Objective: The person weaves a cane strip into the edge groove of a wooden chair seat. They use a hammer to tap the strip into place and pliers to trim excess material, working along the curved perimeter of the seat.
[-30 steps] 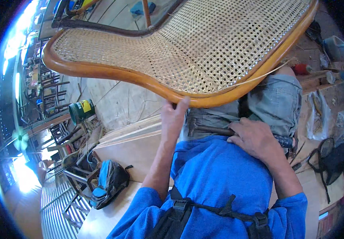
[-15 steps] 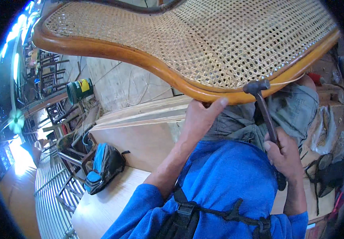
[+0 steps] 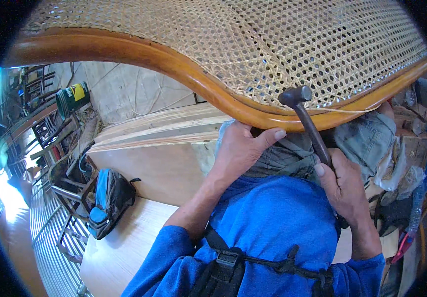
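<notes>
A curved, varnished wooden frame point(image 3: 188, 72) holding a woven cane panel point(image 3: 292, 44) lies across my lap. My left hand point(image 3: 240, 151) grips the frame's near edge from below; its thumb lies along the wood and the other fingers are mostly hidden under it. In my right hand point(image 3: 342, 185) is a hammer point(image 3: 313, 134), held by its dark handle. The hammer's head is over the near border of the cane, right of my left thumb. A pale loose cane strand point(image 3: 359, 110) runs along the frame right of the hammer.
Stacked plywood boards point(image 3: 144, 163) stand left of my legs. A blue and black backpack point(image 3: 112, 203) rests on a pale board. Farther left are a green bucket point(image 3: 72, 99) and dark wooden chair frames. Plastic bags point(image 3: 401, 173) lie at the right.
The hammer and my right hand have moved up and left, bringing the hammer's head over the cane. My view has shifted right and closer to the frame. My left hand keeps its grip.
</notes>
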`<state>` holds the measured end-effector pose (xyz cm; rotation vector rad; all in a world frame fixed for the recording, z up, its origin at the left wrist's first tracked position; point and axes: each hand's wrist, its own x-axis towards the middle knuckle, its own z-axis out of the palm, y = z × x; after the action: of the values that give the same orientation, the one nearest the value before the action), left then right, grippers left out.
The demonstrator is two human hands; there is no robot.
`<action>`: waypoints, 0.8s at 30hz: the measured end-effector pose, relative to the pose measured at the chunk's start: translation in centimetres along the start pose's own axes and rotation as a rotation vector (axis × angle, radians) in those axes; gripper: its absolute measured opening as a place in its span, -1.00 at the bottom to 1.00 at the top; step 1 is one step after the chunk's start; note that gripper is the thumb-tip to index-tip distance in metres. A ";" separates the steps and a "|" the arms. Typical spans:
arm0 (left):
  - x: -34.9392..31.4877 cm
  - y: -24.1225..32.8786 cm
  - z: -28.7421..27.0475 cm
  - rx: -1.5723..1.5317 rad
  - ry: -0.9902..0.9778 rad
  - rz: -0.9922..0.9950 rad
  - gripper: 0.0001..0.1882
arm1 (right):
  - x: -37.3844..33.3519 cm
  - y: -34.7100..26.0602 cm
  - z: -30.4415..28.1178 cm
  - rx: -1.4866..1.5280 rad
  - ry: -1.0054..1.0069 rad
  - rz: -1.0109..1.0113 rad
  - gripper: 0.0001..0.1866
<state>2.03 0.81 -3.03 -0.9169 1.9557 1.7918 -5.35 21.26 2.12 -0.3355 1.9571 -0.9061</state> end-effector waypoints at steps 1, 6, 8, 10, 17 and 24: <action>0.0 0.1 0.0 0.008 -0.003 0.000 -0.65 | -0.2 -0.3 0.1 -0.004 0.025 -0.021 -0.77; 0.1 -0.4 0.0 -0.015 -0.006 0.000 -0.66 | 0.2 0.5 0.7 -0.149 0.020 0.003 -0.77; 0.1 0.0 -0.2 -0.032 -0.036 -0.027 -0.66 | 0.3 1.0 0.5 -0.163 -0.020 0.011 -0.78; 0.2 0.6 -0.4 -0.010 -0.094 -0.066 -0.64 | 0.1 0.4 0.4 -0.065 0.017 0.022 -0.78; 0.2 -0.2 -0.1 -0.003 0.004 0.023 -0.67 | 0.3 -1.1 0.0 0.110 0.110 0.005 -0.76; 0.1 -0.2 -1.2 -0.167 -0.016 0.007 -0.57 | 0.8 -0.1 0.5 0.033 0.011 0.031 -0.75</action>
<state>2.27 -0.34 -3.05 -0.9456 1.8229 1.9843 -5.36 20.57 1.56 -0.2809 1.9498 -0.9210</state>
